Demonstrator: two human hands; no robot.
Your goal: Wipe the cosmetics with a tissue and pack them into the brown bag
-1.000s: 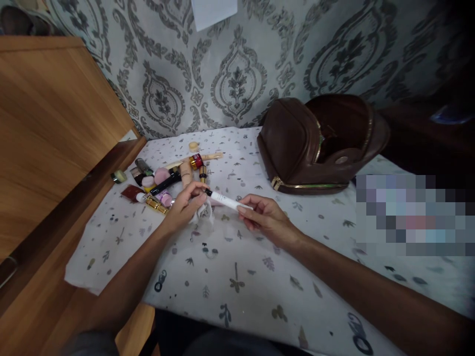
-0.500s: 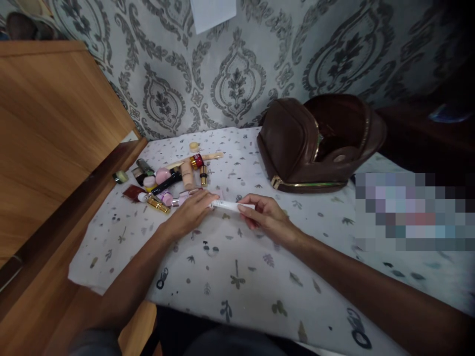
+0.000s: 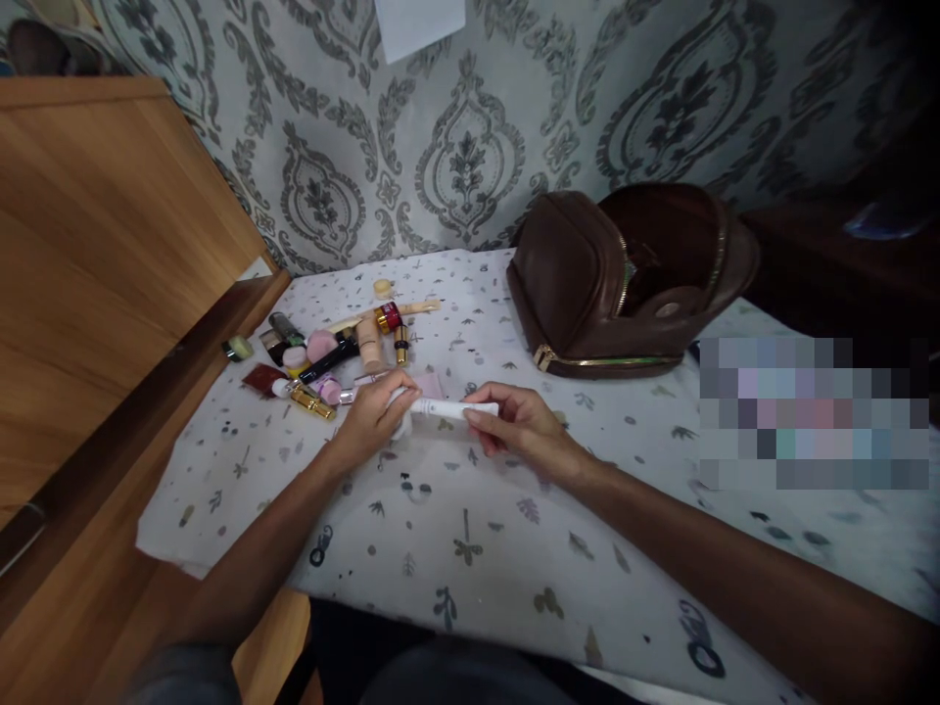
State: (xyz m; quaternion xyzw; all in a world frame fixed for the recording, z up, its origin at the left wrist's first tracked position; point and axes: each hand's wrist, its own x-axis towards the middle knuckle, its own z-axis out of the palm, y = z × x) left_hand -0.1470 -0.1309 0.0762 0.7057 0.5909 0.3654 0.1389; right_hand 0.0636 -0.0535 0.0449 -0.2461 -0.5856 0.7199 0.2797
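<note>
Currently, a slim white tube (image 3: pixel 445 408) is held nearly level above the cloth-covered counter (image 3: pixel 470 587). The person's right grip (image 3: pixel 523 426) is closed on one end of it, thumb in front and fingers behind. The left grip (image 3: pixel 378 411) is closed around the other end, which it hides, and a crumpled white piece (image 3: pixel 403 425), perhaps a tissue, shows under its fingers. As it seems, the handling of this tube is in the middle, because both grips are occupied with it; how much is done and how much is left, one cannot tell. Just behind the tube lies a pink packet (image 3: pixel 428 384), quite close to the left grip. Farther to the left there is a loose group, with a peach bottle (image 3: pixel 369 347), a long black tube (image 3: pixel 328 362), a gold tube (image 3: pixel 315 401) and a red jar (image 3: pixel 389 315) among it; these leave little room on that side. To the right, well apart, a brown bag (image 3: pixel 569 279) stands unzipped, its inside too dark to read. Beyond it, a pixelated patch (image 3: pixel 812 411) conceals what is there
</note>
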